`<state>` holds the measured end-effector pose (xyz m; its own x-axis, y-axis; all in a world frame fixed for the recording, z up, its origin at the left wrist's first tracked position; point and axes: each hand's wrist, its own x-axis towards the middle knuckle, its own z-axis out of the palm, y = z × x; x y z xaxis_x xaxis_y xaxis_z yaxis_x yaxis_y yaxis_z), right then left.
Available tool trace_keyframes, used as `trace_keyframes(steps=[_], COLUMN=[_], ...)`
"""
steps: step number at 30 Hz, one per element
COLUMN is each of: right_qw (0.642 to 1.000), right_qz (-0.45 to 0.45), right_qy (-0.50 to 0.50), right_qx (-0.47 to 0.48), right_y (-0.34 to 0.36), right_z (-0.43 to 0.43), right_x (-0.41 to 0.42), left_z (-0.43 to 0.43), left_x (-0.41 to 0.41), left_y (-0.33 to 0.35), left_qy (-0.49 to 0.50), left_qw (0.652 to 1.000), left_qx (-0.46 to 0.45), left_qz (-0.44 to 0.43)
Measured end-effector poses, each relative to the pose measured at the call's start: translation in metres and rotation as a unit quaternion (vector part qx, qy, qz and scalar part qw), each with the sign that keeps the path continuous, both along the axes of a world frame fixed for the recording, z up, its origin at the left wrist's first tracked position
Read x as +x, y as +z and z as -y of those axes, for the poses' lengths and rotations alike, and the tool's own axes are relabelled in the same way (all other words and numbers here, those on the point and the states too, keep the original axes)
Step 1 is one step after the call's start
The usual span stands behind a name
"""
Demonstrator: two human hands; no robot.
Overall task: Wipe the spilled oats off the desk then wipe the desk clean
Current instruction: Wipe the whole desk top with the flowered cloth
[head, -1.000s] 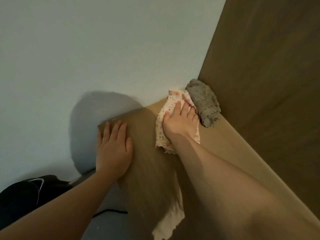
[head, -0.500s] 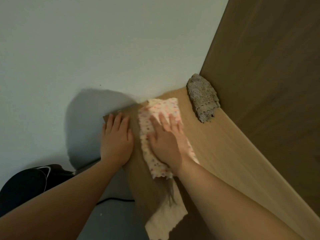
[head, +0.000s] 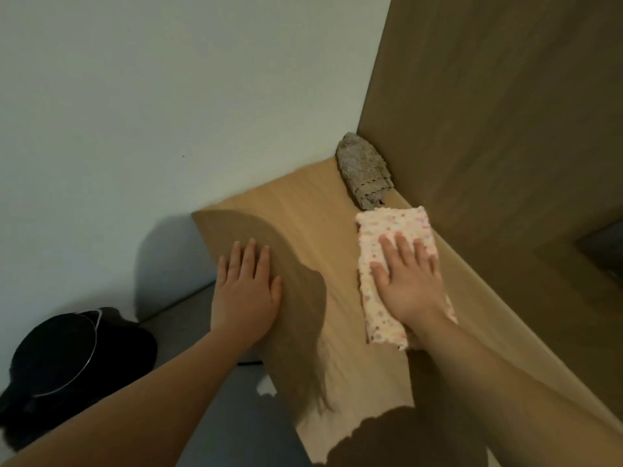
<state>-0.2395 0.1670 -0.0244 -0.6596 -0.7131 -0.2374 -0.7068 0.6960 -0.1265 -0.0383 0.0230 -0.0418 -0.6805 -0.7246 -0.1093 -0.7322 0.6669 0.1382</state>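
A: So, where is the cloth (head: 392, 227) just now?
B: Under the right hand (head: 409, 281), whose fingers are straight and spread, pressing it flat on the counter (head: 303, 210), close beside the wooden panel (head: 505, 163) on the right.
A: And the left hand (head: 244, 291)?
B: Flat too, holding nothing, resting near the counter's left edge, well apart from the cloth.
A: Which way does the cloth run?
B: Lengthwise, away from the person. I'd judge a sideways sweep toward the left hand covers the most wood. A grey rag (head: 362, 173) sits in the far corner.
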Motion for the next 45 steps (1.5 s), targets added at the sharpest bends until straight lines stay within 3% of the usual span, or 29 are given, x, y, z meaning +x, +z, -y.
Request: trace_keyframes(steps=[3, 5, 8, 10, 13, 16, 18, 19, 21, 24, 28, 30, 31, 33, 35, 37, 39, 41, 45], right_qw=[0.993, 0.991, 0.999, 0.984, 0.981, 0.999, 0.979, 0.970, 0.982, 0.997, 0.992, 0.996, 0.999, 0.978, 0.956, 0.972, 0.995, 1.000, 0.999], right_qz=[-0.014, -0.016, 0.007, -0.005, -0.037, 0.009, 0.013, 0.023, 0.011, -0.009, 0.001, -0.041, -0.012, 0.021, 0.018, 0.023, 0.013, 0.010, 0.012], right_qy=[-0.120, -0.136, 0.020, 0.166, 0.189, -0.034, -0.204, -0.242, -0.186, 0.006, 0.119, 0.058, -0.033, -0.208, -0.293, -0.236, -0.100, -0.025, -0.043], right_qx=[-0.002, -0.001, -0.045, -0.069, -0.040, 0.006, 0.002, -0.006, -0.032, -0.071, -0.043, -0.045, -0.037, -0.019, -0.020, 0.000, -0.001, 0.004, 0.005], right_y=[0.000, -0.002, -0.005, -0.010, -0.007, -0.002, 0.003, 0.004, 0.000, -0.006, -0.007, -0.011, -0.010, -0.002, 0.002, 0.001, 0.000, 0.000, -0.004], right_z=[-0.007, -0.005, -0.010, -0.033, -0.078, -0.123, -0.135, -0.130, -0.113, -0.096, -0.116, -0.137, -0.147, -0.163, -0.162, -0.147, -0.133, -0.126, -0.100], right_x=[-0.025, 0.006, 0.093, 0.134, 0.118, 0.062, 0.053, 0.064, 0.112, 0.194, 0.196, 0.162, 0.142, 0.116, 0.116, 0.141, 0.166, 0.159, 0.099], left_z=[-0.018, -0.022, -0.019, -0.020, -0.028, -0.048, -0.065, -0.073, -0.082, -0.085, -0.079, -0.079, -0.080, -0.088, -0.096, -0.105, -0.113, -0.118, -0.119], left_x=[0.008, 0.010, 0.010, 0.010, 0.008, 0.011, 0.016, 0.020, 0.026, 0.036, 0.046, 0.042, 0.037, 0.023, 0.008, -0.003, -0.008, -0.008, -0.012], left_y=[-0.001, -0.002, -0.001, 0.001, 0.006, 0.007, 0.006, 0.004, 0.005, 0.008, 0.015, 0.019, 0.021, 0.026, 0.028, 0.026, 0.018, 0.011, 0.009], left_qy=[-0.035, -0.037, -0.033, -0.031, -0.022, -0.017, -0.034, -0.043, -0.059, -0.107, -0.143, -0.121, -0.105, -0.060, 0.020, 0.067, 0.056, 0.045, 0.064], left_qw=[0.999, 0.999, 0.999, 0.999, 0.999, 0.999, 0.999, 0.999, 0.998, 0.994, 0.989, 0.991, 0.993, 0.995, 0.985, 0.981, 0.993, 0.998, 0.997], left_qx=[0.006, 0.006, -0.002, 0.002, 0.013, 0.023, 0.025, 0.021, 0.010, 0.002, 0.017, 0.042, 0.045, 0.067, 0.134, 0.148, 0.087, 0.039, 0.035], left_qz=[0.003, 0.010, 0.010, 0.011, 0.025, 0.017, 0.018, 0.021, 0.014, 0.013, 0.042, 0.044, 0.022, -0.037, -0.104, -0.105, -0.049, -0.012, -0.004])
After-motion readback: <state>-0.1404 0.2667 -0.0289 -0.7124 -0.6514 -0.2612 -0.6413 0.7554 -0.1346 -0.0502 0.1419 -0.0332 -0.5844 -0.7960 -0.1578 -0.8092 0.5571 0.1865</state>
